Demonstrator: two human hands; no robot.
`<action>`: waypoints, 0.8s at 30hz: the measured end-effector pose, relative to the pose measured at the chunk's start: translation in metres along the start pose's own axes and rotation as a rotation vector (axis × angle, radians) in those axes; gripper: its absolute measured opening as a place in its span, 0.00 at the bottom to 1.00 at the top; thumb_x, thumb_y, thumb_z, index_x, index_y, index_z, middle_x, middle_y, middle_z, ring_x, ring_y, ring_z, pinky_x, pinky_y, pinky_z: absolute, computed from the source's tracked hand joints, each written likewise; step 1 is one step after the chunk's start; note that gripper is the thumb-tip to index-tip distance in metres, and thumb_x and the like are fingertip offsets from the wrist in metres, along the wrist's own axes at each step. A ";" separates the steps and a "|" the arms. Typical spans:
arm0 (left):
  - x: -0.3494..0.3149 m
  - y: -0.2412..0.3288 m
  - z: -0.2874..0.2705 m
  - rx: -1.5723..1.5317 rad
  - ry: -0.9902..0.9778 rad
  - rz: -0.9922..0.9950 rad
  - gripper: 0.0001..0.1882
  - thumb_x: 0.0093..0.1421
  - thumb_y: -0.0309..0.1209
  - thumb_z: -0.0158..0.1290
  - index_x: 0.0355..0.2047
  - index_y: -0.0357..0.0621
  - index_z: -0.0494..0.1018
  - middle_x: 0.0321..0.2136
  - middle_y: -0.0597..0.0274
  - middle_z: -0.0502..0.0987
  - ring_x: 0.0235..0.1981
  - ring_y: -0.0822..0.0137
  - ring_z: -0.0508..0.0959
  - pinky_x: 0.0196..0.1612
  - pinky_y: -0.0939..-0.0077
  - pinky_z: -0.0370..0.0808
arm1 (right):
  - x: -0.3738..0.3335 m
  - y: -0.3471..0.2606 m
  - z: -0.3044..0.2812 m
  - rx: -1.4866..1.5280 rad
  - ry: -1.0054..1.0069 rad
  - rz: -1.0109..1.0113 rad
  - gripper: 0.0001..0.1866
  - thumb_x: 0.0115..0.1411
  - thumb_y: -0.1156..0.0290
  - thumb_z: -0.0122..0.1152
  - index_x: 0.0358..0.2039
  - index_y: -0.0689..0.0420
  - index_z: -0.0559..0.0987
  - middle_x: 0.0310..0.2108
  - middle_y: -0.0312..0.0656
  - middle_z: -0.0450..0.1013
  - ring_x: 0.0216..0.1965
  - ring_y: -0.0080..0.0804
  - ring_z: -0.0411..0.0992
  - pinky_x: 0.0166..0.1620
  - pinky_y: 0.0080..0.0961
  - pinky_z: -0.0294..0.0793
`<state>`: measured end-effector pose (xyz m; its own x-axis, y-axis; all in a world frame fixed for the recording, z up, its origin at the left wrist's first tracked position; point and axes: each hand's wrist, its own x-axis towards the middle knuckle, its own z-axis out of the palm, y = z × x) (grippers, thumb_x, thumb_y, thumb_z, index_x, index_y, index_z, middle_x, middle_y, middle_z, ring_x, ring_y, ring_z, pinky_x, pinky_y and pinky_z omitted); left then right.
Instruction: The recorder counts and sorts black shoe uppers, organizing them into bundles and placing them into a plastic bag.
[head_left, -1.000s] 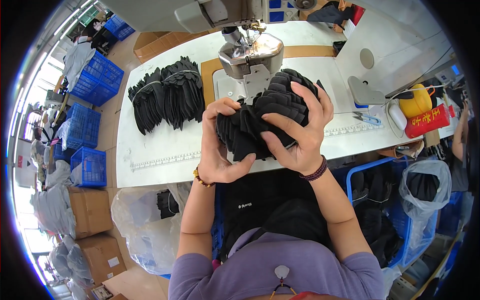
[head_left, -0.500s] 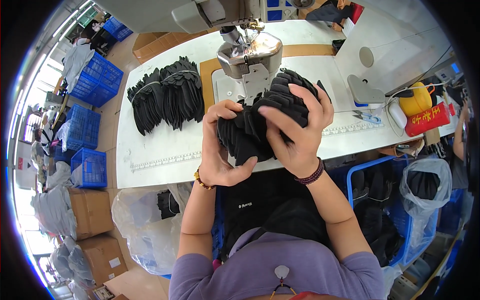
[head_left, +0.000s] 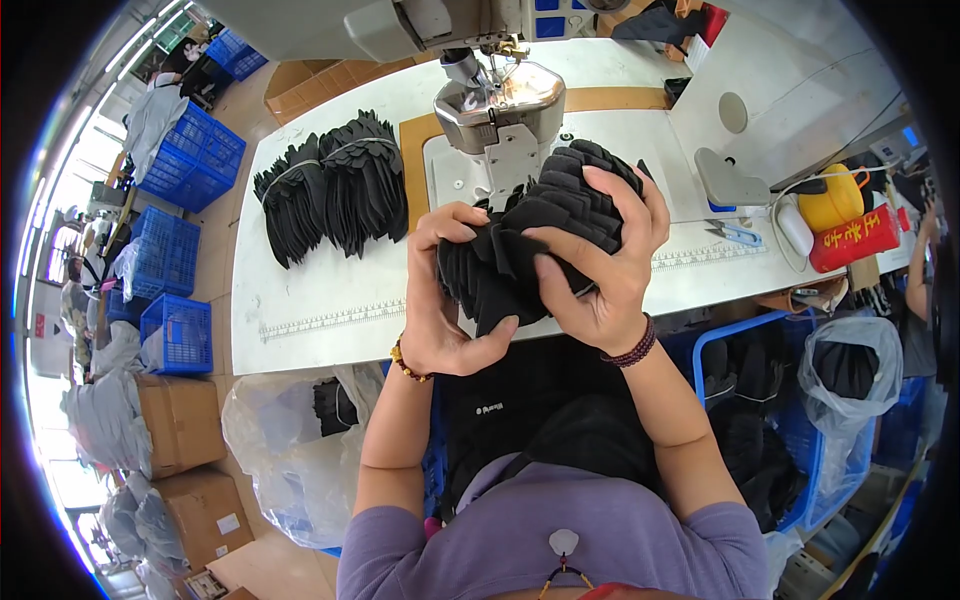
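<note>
So both hands are wrapped around one thick stack of black fabric pieces [head_left: 570, 205], held up over the near edge of a white table [head_left: 330, 285], just on the near side of the sewing machine [head_left: 500, 110]. The left hand [head_left: 432, 300] is grasping the left end, fingers curled over the far side and thumb pressed against the near corner. The right hand [head_left: 608, 275] has the right part, fingers spread over the top and the thumb and index finger down by the middle, where the pieces fan apart. Can't really tell how the fingertips grip underneath, since the stack hides that bit. Over on the left of the table, near each other, sit two more black bundles [head_left: 362, 190], each with a pale tie around it. There's a printed ruler scale [head_left: 335, 320] along the near side, some blue-handled snips [head_left: 738, 237] to the right of the right hand, then a red container [head_left: 858, 240] and a yellow one [head_left: 832, 205] at the far right. Below the table, a clear plastic bag [head_left: 285, 480] is on the left and a blue crate [head_left: 698, 370] with more black stuff is on the right.
</note>
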<state>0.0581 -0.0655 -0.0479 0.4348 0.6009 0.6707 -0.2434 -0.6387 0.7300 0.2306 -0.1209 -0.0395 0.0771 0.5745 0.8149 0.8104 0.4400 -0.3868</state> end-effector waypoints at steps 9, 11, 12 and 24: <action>0.004 -0.001 -0.001 -0.048 -0.016 0.002 0.38 0.33 0.24 0.59 0.47 0.41 0.54 0.48 0.51 0.59 0.49 0.62 0.62 0.56 0.69 0.57 | 0.001 0.002 0.005 0.023 0.081 -0.006 0.12 0.38 0.66 0.68 0.28 0.44 0.82 0.53 0.40 0.64 0.57 0.50 0.54 0.56 0.48 0.43; 0.004 -0.001 -0.001 -0.048 -0.011 -0.013 0.38 0.33 0.24 0.59 0.47 0.41 0.55 0.48 0.50 0.59 0.50 0.61 0.62 0.57 0.69 0.57 | 0.000 0.002 0.007 0.018 0.106 -0.010 0.12 0.37 0.67 0.68 0.27 0.44 0.82 0.53 0.39 0.64 0.57 0.50 0.54 0.56 0.48 0.43; 0.004 -0.001 -0.001 -0.048 -0.012 -0.014 0.38 0.33 0.24 0.59 0.47 0.41 0.55 0.48 0.50 0.59 0.50 0.61 0.62 0.57 0.69 0.57 | -0.001 0.002 0.008 0.027 0.128 0.015 0.12 0.36 0.69 0.67 0.27 0.45 0.81 0.52 0.39 0.65 0.56 0.50 0.55 0.56 0.47 0.44; 0.003 -0.006 0.008 0.022 0.084 0.000 0.47 0.37 0.38 0.63 0.55 0.35 0.54 0.51 0.48 0.61 0.49 0.62 0.65 0.54 0.67 0.61 | 0.002 0.005 0.011 0.048 0.296 0.104 0.11 0.34 0.78 0.62 0.22 0.53 0.78 0.45 0.42 0.69 0.51 0.51 0.60 0.55 0.42 0.53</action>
<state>0.0683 -0.0640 -0.0509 0.3600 0.6384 0.6803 -0.2242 -0.6486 0.7273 0.2282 -0.1098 -0.0447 0.3295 0.3955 0.8573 0.7615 0.4256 -0.4890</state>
